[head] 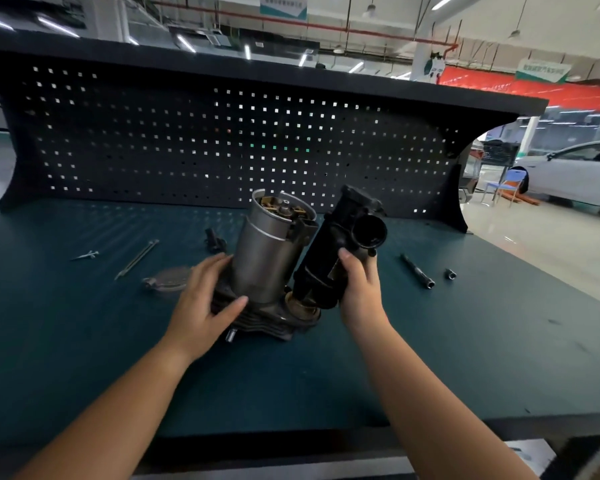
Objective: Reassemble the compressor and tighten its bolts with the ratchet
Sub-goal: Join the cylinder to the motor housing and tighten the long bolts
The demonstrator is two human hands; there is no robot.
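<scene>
The compressor stands tilted on the dark green bench point(430, 358). Its silver motor cylinder point(264, 258) rises from a dark finned base point(264, 323), with the open top showing brass parts. My left hand point(205, 299) holds the base and the cylinder's lower left side. My right hand point(359, 289) grips a black housing part point(340, 247) with a round port, held slanted against the cylinder's right side. A brass fitting point(300, 306) shows under the black part.
Two long bolts point(137, 258) and a small screw point(85, 255) lie at the left, with a round cover plate point(168, 280) and a small black piece point(213, 240). A ratchet extension point(417, 270) and a socket point(450, 274) lie at the right. A pegboard point(187, 143) backs the bench.
</scene>
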